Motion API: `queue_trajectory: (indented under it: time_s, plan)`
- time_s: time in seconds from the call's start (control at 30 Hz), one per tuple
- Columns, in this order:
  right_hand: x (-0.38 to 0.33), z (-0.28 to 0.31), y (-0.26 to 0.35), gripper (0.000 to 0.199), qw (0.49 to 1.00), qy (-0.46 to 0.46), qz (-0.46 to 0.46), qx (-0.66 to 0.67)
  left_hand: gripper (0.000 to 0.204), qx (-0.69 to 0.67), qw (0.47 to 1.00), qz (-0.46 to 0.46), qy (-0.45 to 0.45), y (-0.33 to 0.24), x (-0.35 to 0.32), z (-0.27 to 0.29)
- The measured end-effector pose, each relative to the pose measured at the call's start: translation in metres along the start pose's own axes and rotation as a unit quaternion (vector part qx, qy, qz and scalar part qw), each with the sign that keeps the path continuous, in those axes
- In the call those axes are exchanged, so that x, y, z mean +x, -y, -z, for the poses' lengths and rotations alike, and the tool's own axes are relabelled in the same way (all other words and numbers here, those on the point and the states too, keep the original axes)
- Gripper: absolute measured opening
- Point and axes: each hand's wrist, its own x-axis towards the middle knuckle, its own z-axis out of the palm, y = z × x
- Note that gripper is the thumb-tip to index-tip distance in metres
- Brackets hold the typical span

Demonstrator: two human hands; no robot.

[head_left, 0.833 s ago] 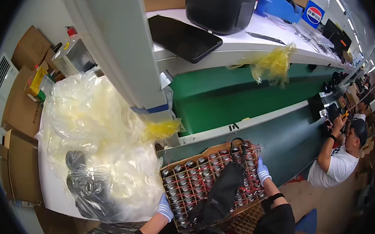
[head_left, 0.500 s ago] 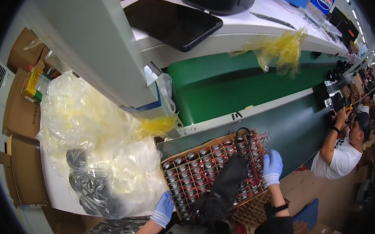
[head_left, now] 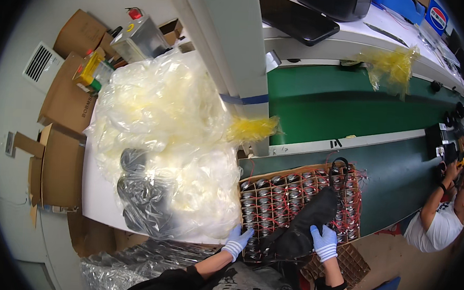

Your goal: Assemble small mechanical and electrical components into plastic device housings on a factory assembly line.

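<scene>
A shallow cardboard box [head_left: 247, 179] with a divider grid lies in front of me, full of round metallic parts [head_left: 263, 203] trailing thin red wires. Across it lies a long black fabric item [head_left: 304, 224], its kind unclear. My left hand [head_left: 238, 242], in a blue-and-white striped glove, is at the box's front left corner with thumb and fingers apart. My right hand [head_left: 325, 243], gloved alike, rests against the right side of the black item, fingers stretched out. Neither hand grips anything visible.
Crumpled clear plastic bags [head_left: 160, 103] heap on the left table, with dark wrapped pieces [head_left: 141, 192]. A grey post [head_left: 238, 49] rises by a green conveyor belt [head_left: 319, 108]. Another divider grid [head_left: 349, 264] sits lower right. A co-worker [head_left: 440, 221] works at far right.
The view has swung left, so everything sits further right. My right hand has gone from beyond the box's right edge to the black item. My left hand stays by the front left corner.
</scene>
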Motion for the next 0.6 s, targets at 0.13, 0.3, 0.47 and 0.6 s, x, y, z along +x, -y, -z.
queue_trajectory:
  time_s: [0.13,0.3,0.47,0.6]
  plan:
    - [0.004,0.005,0.013,0.039,0.988,-0.077,0.137,0.001,0.045,0.070,0.990,-0.029,-0.121,-0.012,0.001,-0.011]
    - [0.027,0.020,0.012,0.033,0.981,-0.084,0.174,0.006,0.057,0.111,0.984,0.002,-0.137,-0.063,-0.017,-0.009]
    - [0.032,0.060,0.052,0.027,0.971,-0.045,0.223,0.072,0.069,0.108,0.989,0.052,-0.085,-0.067,0.001,-0.015]
    - [0.017,0.087,0.088,0.014,0.952,0.000,0.293,0.094,0.071,0.082,0.995,0.028,-0.051,-0.109,-0.016,-0.013]
